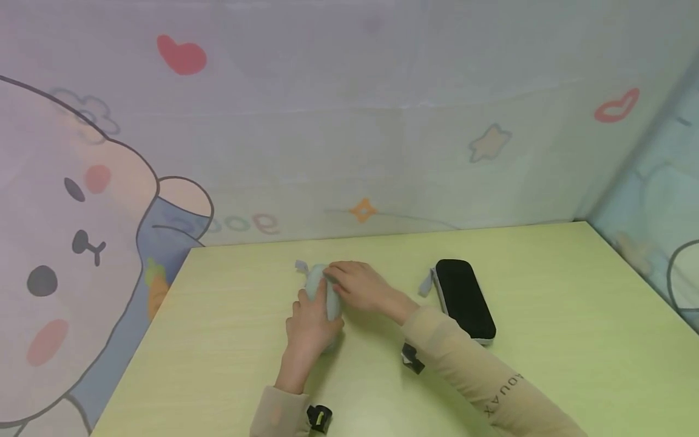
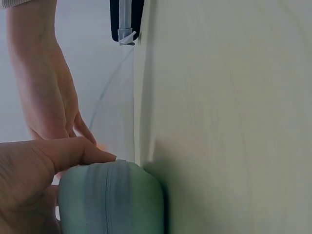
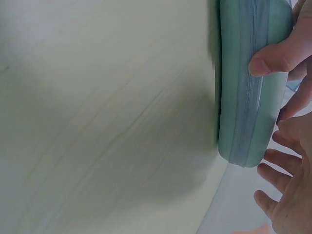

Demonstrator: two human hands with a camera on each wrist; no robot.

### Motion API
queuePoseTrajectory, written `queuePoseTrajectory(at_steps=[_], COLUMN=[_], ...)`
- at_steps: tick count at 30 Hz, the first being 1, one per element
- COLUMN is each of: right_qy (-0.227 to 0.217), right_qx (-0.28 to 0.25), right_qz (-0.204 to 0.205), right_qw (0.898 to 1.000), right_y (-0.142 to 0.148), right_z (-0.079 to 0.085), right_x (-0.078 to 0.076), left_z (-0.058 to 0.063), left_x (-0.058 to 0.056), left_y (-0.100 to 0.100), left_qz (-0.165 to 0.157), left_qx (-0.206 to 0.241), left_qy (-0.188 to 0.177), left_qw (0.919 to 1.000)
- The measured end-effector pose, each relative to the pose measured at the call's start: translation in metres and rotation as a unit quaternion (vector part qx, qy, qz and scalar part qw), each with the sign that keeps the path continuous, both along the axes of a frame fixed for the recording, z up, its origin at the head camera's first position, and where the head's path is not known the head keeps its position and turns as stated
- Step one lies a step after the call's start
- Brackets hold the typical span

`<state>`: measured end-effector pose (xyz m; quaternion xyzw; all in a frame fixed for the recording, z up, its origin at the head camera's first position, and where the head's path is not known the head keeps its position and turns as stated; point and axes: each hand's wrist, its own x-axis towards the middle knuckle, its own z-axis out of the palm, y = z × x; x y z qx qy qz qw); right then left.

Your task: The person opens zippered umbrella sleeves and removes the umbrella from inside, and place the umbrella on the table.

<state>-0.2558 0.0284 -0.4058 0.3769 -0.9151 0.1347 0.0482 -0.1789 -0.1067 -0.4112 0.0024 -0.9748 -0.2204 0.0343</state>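
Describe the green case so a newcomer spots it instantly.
Start with the yellowish table and find where the left hand and right hand come together. The green case is there, rounded at its end and gripped by the left hand. What sets it apart: the other case, further right, has a black top and no hand on it.
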Motion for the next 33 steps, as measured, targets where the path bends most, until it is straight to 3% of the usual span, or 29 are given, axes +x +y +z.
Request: queuePoseTrajectory(at_steps=[10, 33], right_qy=[-0.017, -0.063], right_qx=[0.003, -0.023], right_qz=[-0.019, -0.037], right_qw=[1.0, 0.997], right_y=[-0.0014, 0.0002], right_z=[-0.0035, -0.0094], right_x=[-0.0015, -0.0042], left_z=[0.0023, 0.0063], left_x=[0.0006, 0.0022], left_y=[-0.0008, -0.0058], left_qz=[-0.013, -0.038], left_qx=[-0.001, 0.02], left_qy=[0.017, -0.014], left_qw=[0.9998, 0.999])
